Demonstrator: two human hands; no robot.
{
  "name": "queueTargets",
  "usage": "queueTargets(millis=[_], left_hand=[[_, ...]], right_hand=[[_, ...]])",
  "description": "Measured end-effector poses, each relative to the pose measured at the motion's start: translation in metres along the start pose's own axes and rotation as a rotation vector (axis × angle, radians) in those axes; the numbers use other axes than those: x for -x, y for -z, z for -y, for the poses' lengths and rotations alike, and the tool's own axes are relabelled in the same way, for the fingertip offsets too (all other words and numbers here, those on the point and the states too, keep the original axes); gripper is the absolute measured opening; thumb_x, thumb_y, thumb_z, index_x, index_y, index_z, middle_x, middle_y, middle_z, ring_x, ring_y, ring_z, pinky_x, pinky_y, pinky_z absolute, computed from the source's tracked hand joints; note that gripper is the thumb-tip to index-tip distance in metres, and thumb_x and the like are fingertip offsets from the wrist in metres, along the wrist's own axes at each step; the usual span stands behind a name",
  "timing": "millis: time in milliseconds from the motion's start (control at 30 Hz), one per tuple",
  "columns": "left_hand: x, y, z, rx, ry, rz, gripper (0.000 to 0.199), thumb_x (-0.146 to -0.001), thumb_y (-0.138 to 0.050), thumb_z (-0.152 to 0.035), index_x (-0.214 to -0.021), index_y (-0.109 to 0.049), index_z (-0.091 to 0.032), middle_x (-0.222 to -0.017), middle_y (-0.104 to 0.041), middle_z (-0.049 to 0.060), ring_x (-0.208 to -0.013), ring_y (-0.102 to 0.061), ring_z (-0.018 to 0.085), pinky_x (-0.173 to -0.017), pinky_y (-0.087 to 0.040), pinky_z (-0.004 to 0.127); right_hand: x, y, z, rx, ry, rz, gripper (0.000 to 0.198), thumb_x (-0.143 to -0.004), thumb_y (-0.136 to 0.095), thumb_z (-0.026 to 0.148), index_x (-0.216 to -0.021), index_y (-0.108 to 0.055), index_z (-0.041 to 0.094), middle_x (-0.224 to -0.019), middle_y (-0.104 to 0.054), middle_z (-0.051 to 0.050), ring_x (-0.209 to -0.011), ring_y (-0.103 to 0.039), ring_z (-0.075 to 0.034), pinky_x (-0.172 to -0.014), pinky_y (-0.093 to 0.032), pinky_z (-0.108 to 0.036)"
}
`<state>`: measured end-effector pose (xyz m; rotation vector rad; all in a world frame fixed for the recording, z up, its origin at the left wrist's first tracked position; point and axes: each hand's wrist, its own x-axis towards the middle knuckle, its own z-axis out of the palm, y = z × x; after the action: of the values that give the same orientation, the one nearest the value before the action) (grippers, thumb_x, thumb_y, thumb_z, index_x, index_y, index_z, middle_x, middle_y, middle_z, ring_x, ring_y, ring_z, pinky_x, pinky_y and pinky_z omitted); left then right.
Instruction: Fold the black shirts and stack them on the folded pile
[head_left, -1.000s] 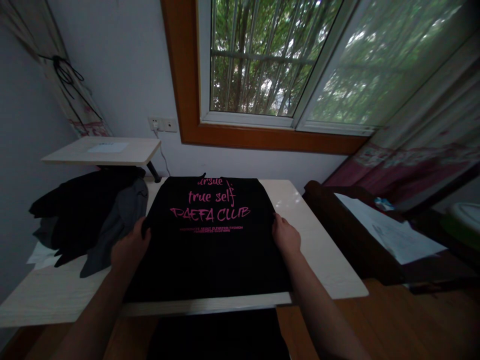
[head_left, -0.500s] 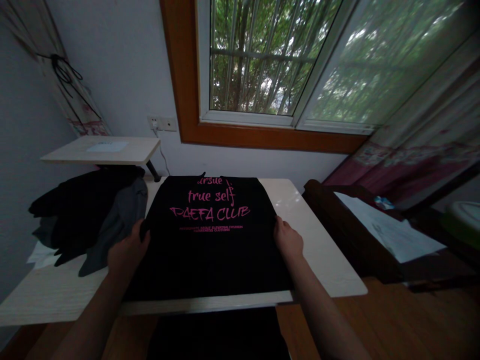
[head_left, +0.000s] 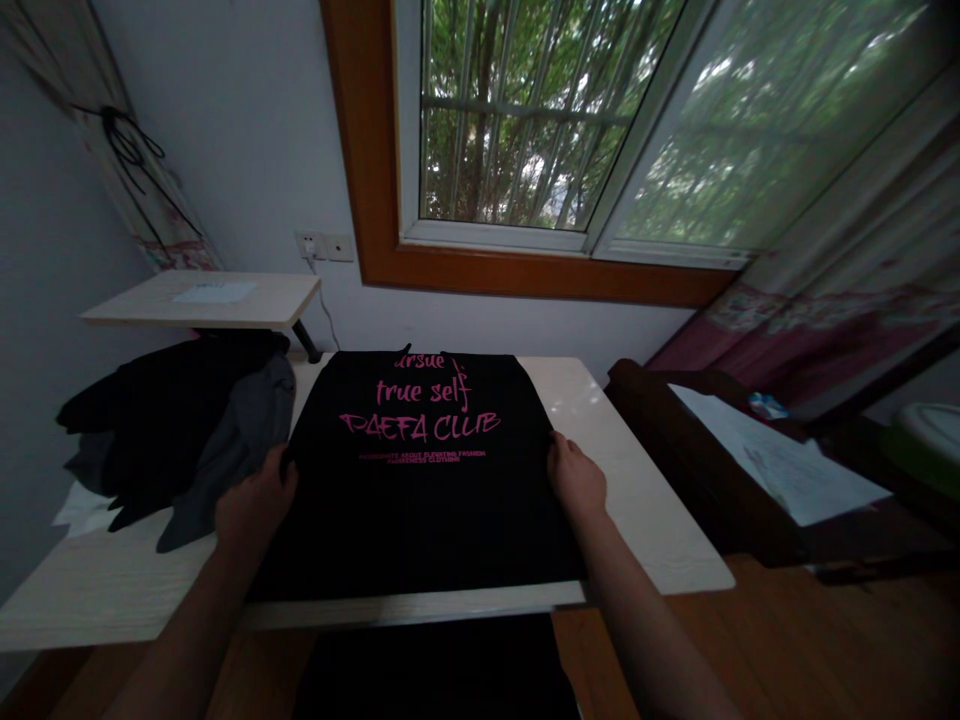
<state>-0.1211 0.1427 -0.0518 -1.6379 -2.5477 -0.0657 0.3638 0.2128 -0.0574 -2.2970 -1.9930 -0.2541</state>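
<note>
One black garment (head_left: 420, 520) lies spread on the desk (head_left: 645, 530); our left hand (head_left: 257, 492) and right hand (head_left: 579, 477) pinch its opposite side edges, apparently straightening it. The next move likely calls for even tension. Left of it, dark clothes (head_left: 172, 410) lie heaped.

Forearms (head_left: 637, 600) apart, fingers (head_left: 273, 466) bent.

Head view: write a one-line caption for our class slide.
Left hand and right hand hold a black garment by its sides on a table.
</note>
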Motion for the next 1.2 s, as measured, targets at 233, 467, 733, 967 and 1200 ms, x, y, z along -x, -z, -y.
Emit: queueTargets(millis=[233, 467, 733, 967, 1200], left_hand=[[-0.001, 0.0, 0.002, 0.042, -0.005, 0.038, 0.053, -0.101, -0.028, -0.048, -0.144, -0.048, -0.024, -0.089, -0.075, 0.014, -0.077, -0.072, 0.032, -0.071, -0.052, 0.042], [-0.001, -0.003, 0.004, 0.016, -0.016, 0.018, 0.053, -0.102, -0.028, -0.048, -0.145, -0.046, -0.024, -0.088, -0.075, 0.014, -0.076, -0.072, 0.032, -0.07, -0.052, 0.04], [0.002, 0.003, 0.006, -0.04, -0.066, 0.069, 0.054, -0.103, -0.027, -0.044, -0.15, -0.042, -0.023, -0.085, -0.075, 0.015, -0.074, -0.073, 0.032, -0.072, -0.053, 0.041], [0.01, 0.002, 0.028, -0.005, -0.118, 0.187, 0.056, -0.103, -0.023, -0.048, -0.153, -0.038, -0.027, -0.082, -0.075, 0.013, -0.074, -0.074, 0.033, -0.071, -0.054, 0.044], [0.019, 0.0, 0.048, 0.117, -0.103, 0.271, 0.058, -0.102, -0.024, -0.052, -0.154, -0.036, -0.028, -0.089, -0.075, 0.012, -0.079, -0.074, 0.032, -0.073, -0.054, 0.042]], right_hand=[[-0.001, 0.001, 0.0, 0.0, -0.013, 0.051, 0.044, -0.107, -0.027, 0.035, -0.144, -0.048, 0.023, -0.114, -0.068, -0.013, -0.084, -0.071, -0.023, -0.067, -0.047, -0.03], [-0.001, 0.001, 0.0, -0.006, 0.004, 0.052, 0.043, -0.107, -0.026, 0.035, -0.143, -0.047, 0.023, -0.114, -0.068, -0.012, -0.084, -0.071, -0.023, -0.067, -0.047, -0.03], [0.002, 0.007, -0.006, 0.045, 0.042, 0.124, 0.044, -0.106, -0.029, 0.027, -0.148, -0.041, 0.025, -0.111, -0.068, -0.013, -0.08, -0.072, -0.022, -0.067, -0.048, -0.03], [0.008, 0.009, -0.023, 0.068, 0.076, 0.162, 0.047, -0.105, -0.032, 0.029, -0.152, -0.036, 0.025, -0.11, -0.069, -0.014, -0.078, -0.072, -0.024, -0.067, -0.05, -0.033], [0.016, 0.007, -0.035, -0.103, 0.047, 0.17, 0.046, -0.105, -0.034, 0.038, -0.149, -0.04, 0.028, -0.109, -0.072, -0.011, -0.085, -0.072, -0.026, -0.071, -0.048, -0.033]])
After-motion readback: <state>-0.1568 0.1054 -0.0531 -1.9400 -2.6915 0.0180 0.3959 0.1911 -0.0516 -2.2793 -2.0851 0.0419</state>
